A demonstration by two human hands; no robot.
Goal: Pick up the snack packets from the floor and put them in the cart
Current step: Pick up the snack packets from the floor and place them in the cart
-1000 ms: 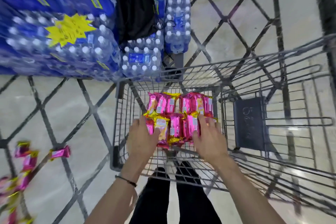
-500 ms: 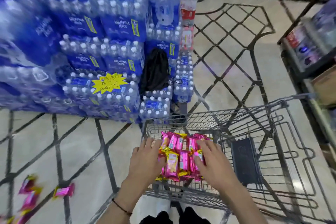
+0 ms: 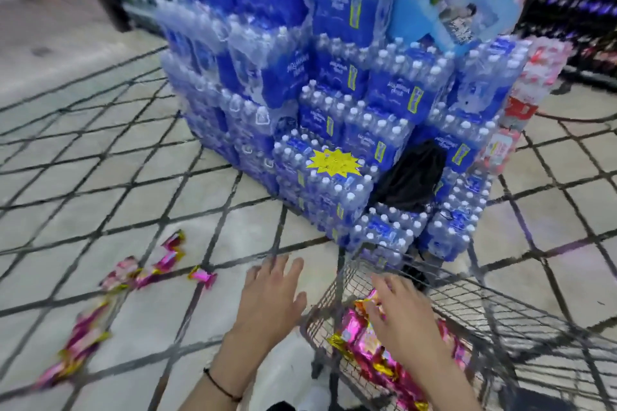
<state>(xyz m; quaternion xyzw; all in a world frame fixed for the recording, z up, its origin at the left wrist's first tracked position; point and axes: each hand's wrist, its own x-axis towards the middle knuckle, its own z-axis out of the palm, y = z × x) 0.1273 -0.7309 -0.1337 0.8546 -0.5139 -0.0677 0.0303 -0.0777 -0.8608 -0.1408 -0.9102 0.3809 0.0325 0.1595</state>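
Several pink and gold snack packets [image 3: 370,349] lie in the wire cart [image 3: 494,317] at the lower right. My right hand [image 3: 400,320] is over them inside the cart, fingers spread, holding nothing. My left hand [image 3: 270,297] is outside the cart's left wall, above the floor, fingers straight and empty. More snack packets [image 3: 147,269] lie scattered on the tiled floor to the left, with another bunch of packets [image 3: 78,345] nearer the lower left corner. The picture is blurred by motion.
A tall stack of blue shrink-wrapped water bottle packs [image 3: 334,103] stands just beyond the cart, with a black bag [image 3: 410,177] and a yellow star price tag [image 3: 334,162] on it. Store shelves [image 3: 574,3] line the back right. Open tiled floor lies to the left.
The view has swung up and to the left. My left hand has come out of the cart and now hovers over the floor. My right hand stays over the packets in the cart.
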